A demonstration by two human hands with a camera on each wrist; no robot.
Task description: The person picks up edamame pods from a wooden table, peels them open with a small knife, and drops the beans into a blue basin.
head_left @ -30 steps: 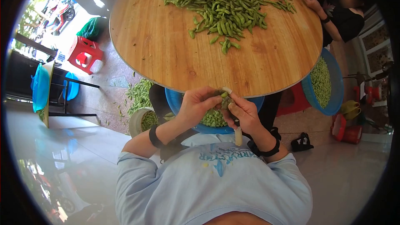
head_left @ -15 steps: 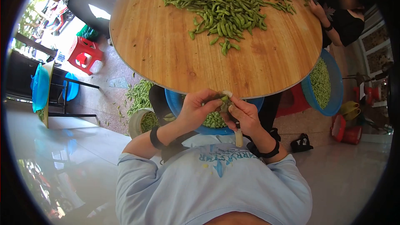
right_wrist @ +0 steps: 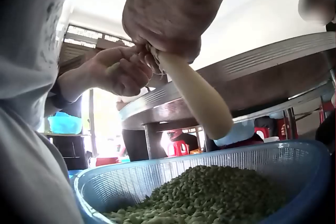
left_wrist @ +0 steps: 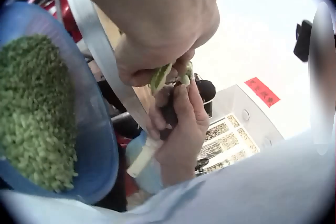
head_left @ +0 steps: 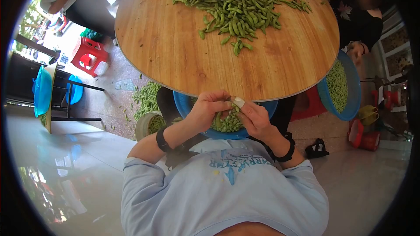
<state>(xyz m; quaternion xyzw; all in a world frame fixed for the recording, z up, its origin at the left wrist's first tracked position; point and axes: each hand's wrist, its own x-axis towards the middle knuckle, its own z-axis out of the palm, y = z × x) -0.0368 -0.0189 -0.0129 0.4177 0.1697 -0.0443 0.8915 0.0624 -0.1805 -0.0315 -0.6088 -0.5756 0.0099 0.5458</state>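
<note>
Both hands meet over a blue basket (head_left: 227,135) of shelled green soybeans (head_left: 228,123), in front of the table edge. My left hand (head_left: 206,112) pinches a green soybean pod (left_wrist: 161,78), which looks split along its length in the left wrist view. My right hand (head_left: 259,121) grips a tool with a smooth cream handle (right_wrist: 202,100); its working end is hidden among the fingers. A white cover (head_left: 239,102) sits on a fingertip of the right hand, close to the left fingertips. Pale beans (left_wrist: 186,77) show between the two hands in the left wrist view.
A pile of unshelled pods (head_left: 236,13) lies on the round wooden table (head_left: 175,61). Another blue basket (head_left: 348,96) of beans stands at right, near another person's arm. Pods lie on the floor (head_left: 146,98) beside a pale bucket (head_left: 143,129). A red stool (head_left: 89,57) is at left.
My right hand has turned, so the cream handle no longer shows in the head view. The person at right has lowered an arm beside the table. A person at upper left has shifted leftward.
</note>
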